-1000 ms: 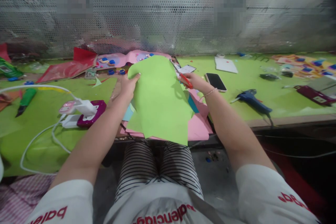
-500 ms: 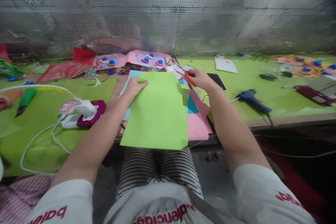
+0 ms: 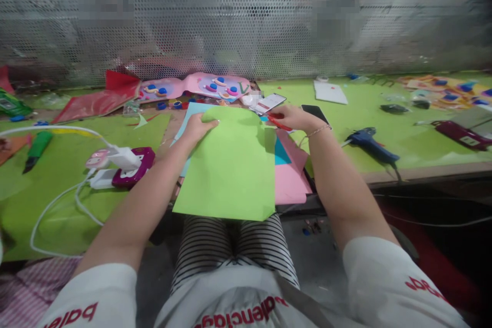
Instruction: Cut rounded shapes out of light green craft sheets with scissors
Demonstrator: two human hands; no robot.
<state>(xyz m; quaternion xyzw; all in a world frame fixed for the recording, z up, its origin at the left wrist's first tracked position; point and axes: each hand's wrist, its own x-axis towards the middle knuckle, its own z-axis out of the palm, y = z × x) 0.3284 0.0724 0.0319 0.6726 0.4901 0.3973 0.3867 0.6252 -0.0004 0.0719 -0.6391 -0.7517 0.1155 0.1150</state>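
Observation:
A light green sheet [image 3: 230, 164] spans the table's front edge and hangs over my lap. My left hand [image 3: 202, 128] grips its upper left edge, thumb on top and the other fingers hidden beneath. Beyond the sheet's upper right edge, my right hand [image 3: 290, 117] is closed on red-handled scissors [image 3: 279, 122]; their blades are hard to make out. Pink sheets [image 3: 290, 184] and a blue piece [image 3: 282, 154] lie under the green sheet on the right, and a light blue sheet [image 3: 190, 113] shows on its left.
A purple power strip [image 3: 132, 177] with white plugs and cables sits left of my left forearm. A blue glue gun [image 3: 371, 147] lies right, near a dark phone [image 3: 315, 115]. Behind are decorated pink pieces [image 3: 219, 86] and a perforated metal screen [image 3: 230, 20].
My right hand has turned and shifted slightly down with the scissors, uncovering more of the grey-white object behind them. My left hand and the green sheet have barely moved.

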